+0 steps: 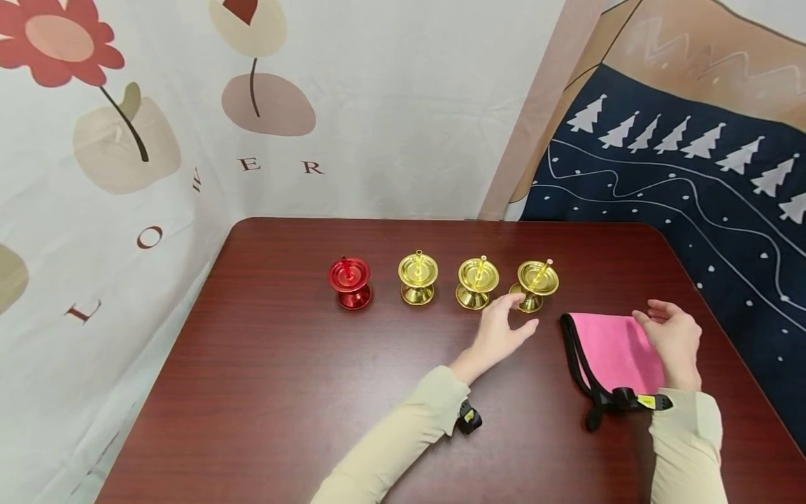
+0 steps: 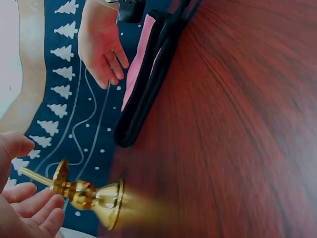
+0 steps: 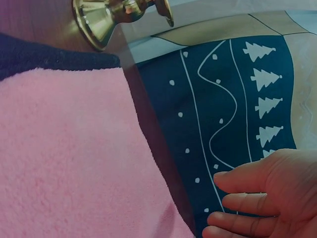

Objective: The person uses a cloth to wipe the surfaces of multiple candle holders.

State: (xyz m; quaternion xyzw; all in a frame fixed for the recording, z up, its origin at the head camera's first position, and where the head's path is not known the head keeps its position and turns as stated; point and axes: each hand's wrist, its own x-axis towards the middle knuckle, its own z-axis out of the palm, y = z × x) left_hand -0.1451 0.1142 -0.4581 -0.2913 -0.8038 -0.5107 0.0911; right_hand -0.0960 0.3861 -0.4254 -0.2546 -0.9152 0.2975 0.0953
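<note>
My left hand reaches toward the rightmost gold candle holder, fingers spread and thumb apart. In the left wrist view that gold candle holder stands just past my fingertips, which overlap its dish. My right hand hovers at the right edge of a folded pink cloth with black trim, fingers loosely bent and nothing between them. From the right wrist, the open fingers of my right hand appear beside the pink cloth.
Two more gold holders, a middle one and another, stand in a row with a red holder at its left end. All rest on a dark reddish table. Printed fabric hangs behind the table.
</note>
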